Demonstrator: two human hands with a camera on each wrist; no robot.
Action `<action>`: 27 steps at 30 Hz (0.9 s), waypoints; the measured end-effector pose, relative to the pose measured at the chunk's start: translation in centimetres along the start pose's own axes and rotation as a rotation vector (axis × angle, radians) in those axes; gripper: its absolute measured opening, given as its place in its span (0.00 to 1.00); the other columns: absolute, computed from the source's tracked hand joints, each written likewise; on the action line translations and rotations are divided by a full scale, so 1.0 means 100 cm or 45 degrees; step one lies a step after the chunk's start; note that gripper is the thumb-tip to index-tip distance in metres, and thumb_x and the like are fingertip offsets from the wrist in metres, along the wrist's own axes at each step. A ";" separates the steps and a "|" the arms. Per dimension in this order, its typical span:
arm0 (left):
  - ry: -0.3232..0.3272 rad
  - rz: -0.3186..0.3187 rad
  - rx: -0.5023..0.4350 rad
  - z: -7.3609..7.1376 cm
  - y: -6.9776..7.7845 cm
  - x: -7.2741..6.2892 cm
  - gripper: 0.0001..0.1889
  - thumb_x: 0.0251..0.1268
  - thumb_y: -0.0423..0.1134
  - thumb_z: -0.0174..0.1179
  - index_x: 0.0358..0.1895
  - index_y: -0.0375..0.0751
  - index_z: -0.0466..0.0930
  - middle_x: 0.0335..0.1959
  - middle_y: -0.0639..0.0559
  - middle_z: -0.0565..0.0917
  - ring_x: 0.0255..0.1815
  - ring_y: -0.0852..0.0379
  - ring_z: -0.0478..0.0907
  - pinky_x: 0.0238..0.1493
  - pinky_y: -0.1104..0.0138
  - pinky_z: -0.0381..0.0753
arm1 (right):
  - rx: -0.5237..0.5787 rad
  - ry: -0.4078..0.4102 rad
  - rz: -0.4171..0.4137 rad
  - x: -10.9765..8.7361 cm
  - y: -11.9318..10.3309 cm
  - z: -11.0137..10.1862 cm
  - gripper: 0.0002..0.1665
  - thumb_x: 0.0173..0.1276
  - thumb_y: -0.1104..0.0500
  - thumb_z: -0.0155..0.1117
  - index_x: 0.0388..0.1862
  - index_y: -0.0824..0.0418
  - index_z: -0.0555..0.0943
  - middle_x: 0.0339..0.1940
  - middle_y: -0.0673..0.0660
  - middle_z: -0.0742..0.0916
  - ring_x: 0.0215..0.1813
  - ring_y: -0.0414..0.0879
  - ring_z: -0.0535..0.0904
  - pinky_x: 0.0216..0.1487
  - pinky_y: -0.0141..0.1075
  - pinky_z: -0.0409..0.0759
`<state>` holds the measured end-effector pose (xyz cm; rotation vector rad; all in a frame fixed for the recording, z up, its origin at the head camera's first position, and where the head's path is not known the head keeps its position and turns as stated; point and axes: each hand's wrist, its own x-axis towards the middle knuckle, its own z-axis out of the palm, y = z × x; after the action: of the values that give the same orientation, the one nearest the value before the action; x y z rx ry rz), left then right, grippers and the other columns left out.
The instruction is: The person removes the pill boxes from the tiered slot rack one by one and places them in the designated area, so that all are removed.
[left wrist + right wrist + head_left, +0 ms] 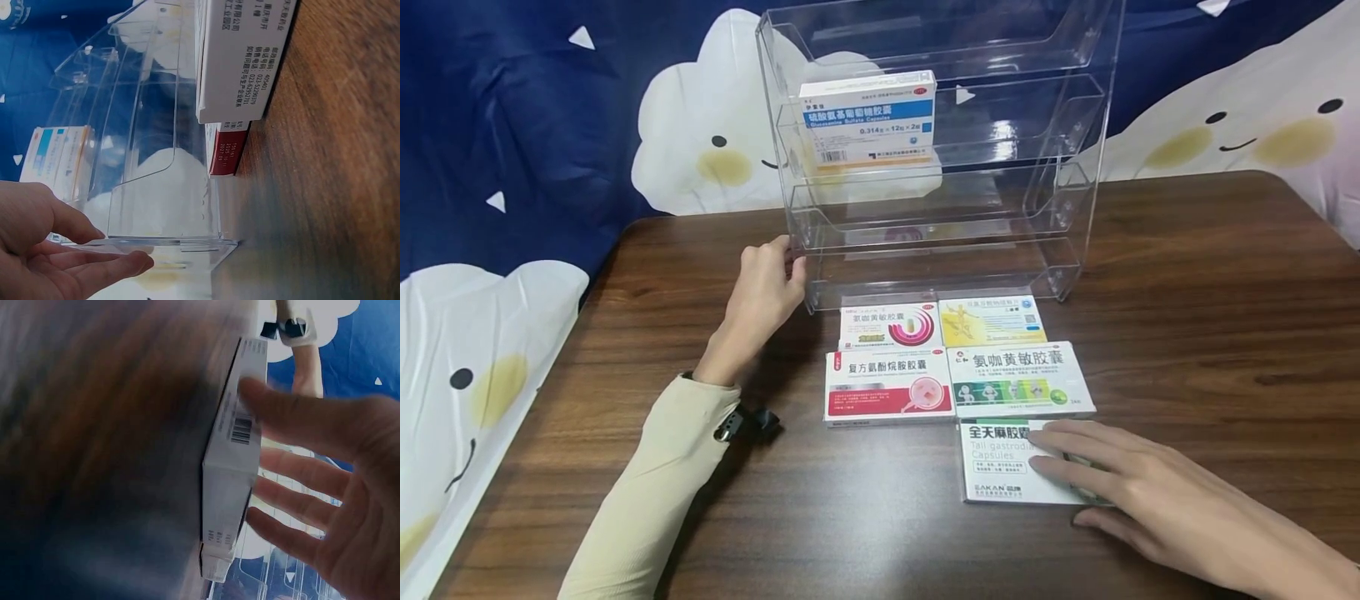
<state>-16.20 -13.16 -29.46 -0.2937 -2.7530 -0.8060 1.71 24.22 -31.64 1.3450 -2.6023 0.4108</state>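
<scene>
My left hand [763,283] holds the left side panel of a clear tiered rack [940,225], thumb on one face and fingers on the other in the left wrist view. My right hand [1138,475] lies over a white medicine box [1000,462] marked "Tall gastrodia Capsules". Its fingers stretch across the box top, and the thumb is by the near edge. In the right wrist view the box's barcoded side [234,437] shows beside the thumb. A blue-and-white glucosamine box [868,125] stands in an upper tier of the rack, towards the left.
Between rack and right hand, medicine boxes lie flat: a pink-and-white one [880,327], a yellow one [992,323], a red-and-white one [887,383] and a green-and-white one [1018,379]. Beneath is a brown wooden table [1210,333]; a blue cloud-patterned cloth [512,100] hangs behind.
</scene>
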 end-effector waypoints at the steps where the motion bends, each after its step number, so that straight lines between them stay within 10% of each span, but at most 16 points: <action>1: 0.001 0.004 -0.003 0.000 0.000 0.000 0.10 0.65 0.29 0.53 0.40 0.23 0.79 0.35 0.32 0.85 0.32 0.45 0.77 0.35 0.56 0.78 | -0.010 -0.005 -0.003 0.000 0.000 0.001 0.32 0.76 0.39 0.34 0.56 0.52 0.82 0.61 0.52 0.80 0.59 0.49 0.74 0.70 0.22 0.44; 27: 0.000 -0.002 0.004 -0.001 0.001 0.001 0.10 0.65 0.29 0.52 0.40 0.23 0.79 0.34 0.32 0.85 0.33 0.43 0.77 0.36 0.55 0.78 | 0.018 -0.033 0.028 0.005 0.005 0.002 0.33 0.76 0.40 0.31 0.58 0.52 0.81 0.60 0.51 0.81 0.59 0.50 0.76 0.69 0.21 0.44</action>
<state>-16.24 -13.10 -29.35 -0.2912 -2.7545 -0.8025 0.99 24.10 -31.77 1.3358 -2.6427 0.4187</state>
